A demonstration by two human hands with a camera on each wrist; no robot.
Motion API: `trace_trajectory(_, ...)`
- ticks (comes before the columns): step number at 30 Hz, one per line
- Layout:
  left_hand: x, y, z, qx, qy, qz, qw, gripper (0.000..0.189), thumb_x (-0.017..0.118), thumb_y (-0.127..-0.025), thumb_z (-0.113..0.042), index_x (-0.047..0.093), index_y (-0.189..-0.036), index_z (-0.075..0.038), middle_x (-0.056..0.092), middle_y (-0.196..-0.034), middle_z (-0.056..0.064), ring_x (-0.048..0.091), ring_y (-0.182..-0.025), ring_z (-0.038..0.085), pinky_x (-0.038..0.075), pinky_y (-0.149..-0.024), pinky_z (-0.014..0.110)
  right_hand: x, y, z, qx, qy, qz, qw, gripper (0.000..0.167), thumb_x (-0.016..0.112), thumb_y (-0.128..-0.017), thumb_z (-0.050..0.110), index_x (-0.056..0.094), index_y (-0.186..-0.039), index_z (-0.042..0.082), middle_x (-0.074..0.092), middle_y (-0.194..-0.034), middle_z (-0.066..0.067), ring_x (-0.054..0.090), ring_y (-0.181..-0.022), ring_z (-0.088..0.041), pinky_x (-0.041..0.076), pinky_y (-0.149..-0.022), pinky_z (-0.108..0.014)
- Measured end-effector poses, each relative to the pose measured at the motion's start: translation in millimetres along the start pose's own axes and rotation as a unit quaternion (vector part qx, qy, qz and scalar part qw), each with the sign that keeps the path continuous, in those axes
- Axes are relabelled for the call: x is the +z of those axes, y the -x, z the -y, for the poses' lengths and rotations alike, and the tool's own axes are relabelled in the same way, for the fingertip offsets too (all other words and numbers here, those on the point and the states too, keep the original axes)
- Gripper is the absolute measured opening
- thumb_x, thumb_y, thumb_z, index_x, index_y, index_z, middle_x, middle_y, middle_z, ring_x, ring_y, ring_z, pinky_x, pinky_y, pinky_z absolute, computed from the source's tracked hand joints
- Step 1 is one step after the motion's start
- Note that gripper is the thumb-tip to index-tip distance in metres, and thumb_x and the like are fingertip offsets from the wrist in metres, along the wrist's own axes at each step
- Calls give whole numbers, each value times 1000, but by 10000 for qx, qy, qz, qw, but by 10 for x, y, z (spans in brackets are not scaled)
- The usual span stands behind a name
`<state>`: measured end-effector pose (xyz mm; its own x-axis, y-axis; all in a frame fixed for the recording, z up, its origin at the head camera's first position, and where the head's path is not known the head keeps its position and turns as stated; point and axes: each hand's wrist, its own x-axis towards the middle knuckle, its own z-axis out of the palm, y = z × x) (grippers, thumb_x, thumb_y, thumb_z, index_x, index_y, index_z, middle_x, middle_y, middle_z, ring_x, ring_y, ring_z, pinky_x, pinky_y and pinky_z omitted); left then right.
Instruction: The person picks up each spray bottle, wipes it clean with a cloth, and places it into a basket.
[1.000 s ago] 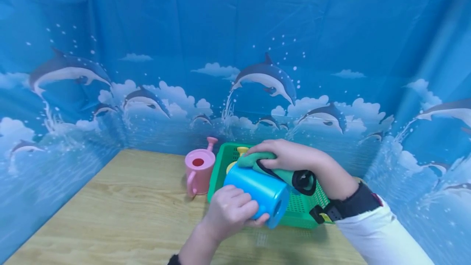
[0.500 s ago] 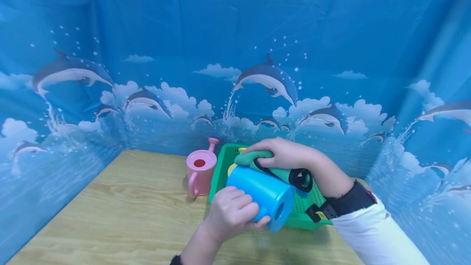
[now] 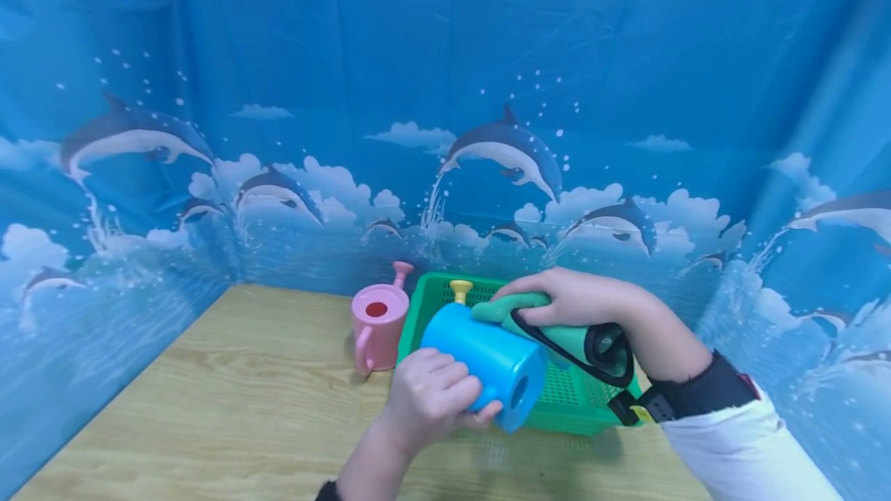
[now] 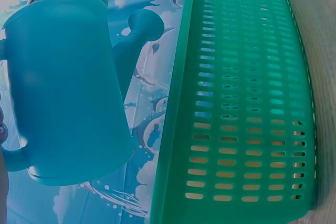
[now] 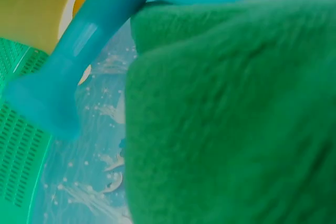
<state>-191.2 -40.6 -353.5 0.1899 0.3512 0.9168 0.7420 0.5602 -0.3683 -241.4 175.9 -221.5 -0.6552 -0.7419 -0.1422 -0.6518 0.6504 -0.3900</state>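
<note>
A blue watering can [image 3: 480, 358] lies tipped on its side in the air over the green basket, its base turned toward the lower right. My left hand [image 3: 433, 397] grips it at the handle side. Against the can's upper side, my right hand [image 3: 571, 296] holds a green cloth with black edging [image 3: 567, 337]. In the left wrist view, the can [image 4: 68, 93] shows its body and flared spout. The right wrist view is mostly filled by the cloth [image 5: 226, 119], beside the can's spout [image 5: 79, 56]. My right fingers are partly hidden.
The perforated green basket [image 3: 409, 335] stands on the wooden table [image 3: 264, 400], below both hands. Inside it is a yellow watering can [image 5: 37, 9], mostly covered in the head view. A pink watering can [image 3: 379, 335] stands left of the basket. A dolphin-print curtain [image 3: 390, 60] surrounds the table.
My right hand and the cloth have moved right along the blue can, uncovering the yellow spout. The can has shifted slightly left, with my left hand still gripping it.
</note>
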Motion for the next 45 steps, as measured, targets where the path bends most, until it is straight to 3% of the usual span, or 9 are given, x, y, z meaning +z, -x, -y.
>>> trace_trajectory(7, -6, 4, 12, -6, -18, 12, 10000, 46, 46, -99, -41, 44, -59, -19, 44, -49, -10, 44, -45, 3, 34, -51, 11, 4, 180, -25, 120, 28, -4, 9999, 37, 51, -100, 26, 54, -136, 17, 59, -133, -8, 59, -103, -18, 48, -81, -33)
trace_trajectory(14, -14, -18, 8, 145, -91, -133, 9998, 46, 48, -99, -40, 44, -58, -19, 45, -49, -10, 44, -45, 3, 33, -50, 12, -4, 228, -29, 9, -15, -33, 10000, 38, 49, -101, 27, 53, -137, 15, 56, -136, -10, 54, -124, -31, 49, -94, -44)
trace_trajectory(20, -27, -35, -13, 184, -108, -231, 9995, 47, 48, -99, -40, 44, -57, -19, 45, -49, -10, 45, -45, 3, 34, -51, 11, 12, 141, -27, -4, -249, 31, 9997, 38, 46, -102, 26, 51, -138, 14, 54, -139, -11, 51, -127, -32, 47, -96, -45)
trace_trajectory(28, -38, -129, -40, 482, -78, -379, 9981, 47, 48, -98, -38, 42, -56, -20, 41, -49, -11, 40, -45, 2, 32, -49, 11, 14, -92, -37, 47, -486, 178, 9986, 38, 44, -102, 22, 50, -139, 17, 51, -142, -9, 46, -132, -32, 43, -103, -48)
trace_trajectory(35, -56, -166, -76, 466, 24, -412, 9981, 47, 48, -98, -37, 42, -55, -20, 39, -48, -11, 39, -44, 2, 31, -49, 11, 72, -280, -5, 169, -543, 126, 9983, 39, 43, -103, 24, 48, -141, 17, 50, -143, -9, 45, -133, -31, 41, -104, -48)
trace_trajectory(45, -15, -158, -70, 488, 76, -493, 9976, 48, 47, -99, -37, 40, -54, -20, 36, -48, -12, 35, -43, 1, 28, -49, 10, 118, -341, 18, 377, -471, 26, 9982, 40, 42, -103, 23, 46, -142, 14, 49, -142, -12, 46, -132, -33, 42, -102, -48)
